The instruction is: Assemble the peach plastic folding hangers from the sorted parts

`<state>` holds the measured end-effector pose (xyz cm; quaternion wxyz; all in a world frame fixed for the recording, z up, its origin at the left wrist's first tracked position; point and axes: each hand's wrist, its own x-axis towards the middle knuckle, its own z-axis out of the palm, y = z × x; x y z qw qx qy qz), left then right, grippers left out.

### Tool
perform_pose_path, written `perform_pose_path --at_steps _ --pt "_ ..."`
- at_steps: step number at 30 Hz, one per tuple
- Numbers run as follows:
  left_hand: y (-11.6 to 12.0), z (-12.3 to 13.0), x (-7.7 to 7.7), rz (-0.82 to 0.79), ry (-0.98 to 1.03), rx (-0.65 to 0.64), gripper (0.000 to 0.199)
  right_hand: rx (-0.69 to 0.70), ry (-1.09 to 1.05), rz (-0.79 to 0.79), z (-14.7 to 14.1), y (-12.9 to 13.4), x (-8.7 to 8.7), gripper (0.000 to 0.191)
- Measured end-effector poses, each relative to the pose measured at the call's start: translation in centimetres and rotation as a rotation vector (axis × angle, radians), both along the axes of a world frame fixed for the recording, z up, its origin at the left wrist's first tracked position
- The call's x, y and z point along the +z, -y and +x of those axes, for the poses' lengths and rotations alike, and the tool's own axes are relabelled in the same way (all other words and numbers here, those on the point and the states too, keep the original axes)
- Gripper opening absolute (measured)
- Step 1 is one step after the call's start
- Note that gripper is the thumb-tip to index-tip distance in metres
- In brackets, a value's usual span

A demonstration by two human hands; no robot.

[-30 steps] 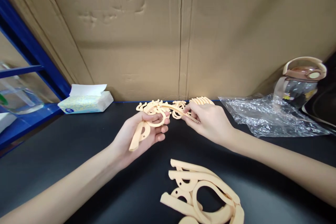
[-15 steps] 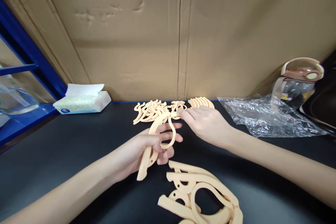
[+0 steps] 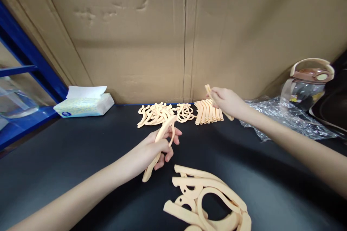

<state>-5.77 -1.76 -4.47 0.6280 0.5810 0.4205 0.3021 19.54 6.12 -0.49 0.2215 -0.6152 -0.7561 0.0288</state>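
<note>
My left hand (image 3: 155, 148) is closed around a partly assembled folding hanger (image 3: 162, 130), a peach plastic arm with a curved piece at its upper end. Its lower end sticks out below my thumb. At the back right, my right hand (image 3: 226, 101) pinches a peach hanger arm (image 3: 210, 92), raised above the row of hanger arms (image 3: 204, 112). To the left of that row lie a small heap of rings (image 3: 184, 112) and a heap of curved hook pieces (image 3: 153, 113). Folded hangers (image 3: 217, 184) lie stacked in the front, partly cut off by the lower edge.
A tissue pack (image 3: 84, 104) lies at the back left beside a blue metal frame (image 3: 32, 52). Crumpled clear plastic (image 3: 267, 117) and a drink bottle (image 3: 307, 90) are at the right. A cardboard wall (image 3: 135, 43) stands behind the black table (image 3: 67, 151).
My right hand has left the piece in my left hand, moved right and up, and now holds a hanger arm from the row. The left-hand piece has turned so its curved part shows edge-on.
</note>
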Motion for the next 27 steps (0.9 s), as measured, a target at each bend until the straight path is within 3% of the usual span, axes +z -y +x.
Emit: perform_pose_path --at_steps 3,8,15,27 --pt "-0.8 -0.3 -0.7 0.064 -0.043 0.035 0.030 -0.148 0.031 -0.001 2.8 -2.6 -0.6 0.026" --pt "-1.4 -0.3 -1.3 -0.056 0.093 0.068 0.042 -0.232 0.081 -0.077 5.5 -5.0 -2.1 0.028" --pt "-1.6 0.2 -0.4 -0.110 0.038 0.059 0.065 -0.243 0.191 -0.108 6.1 -5.7 -3.1 0.033" --pt "-2.2 -0.3 -1.2 -0.120 0.037 -0.023 0.060 -0.283 0.279 -0.160 5.8 -5.3 -4.1 0.041"
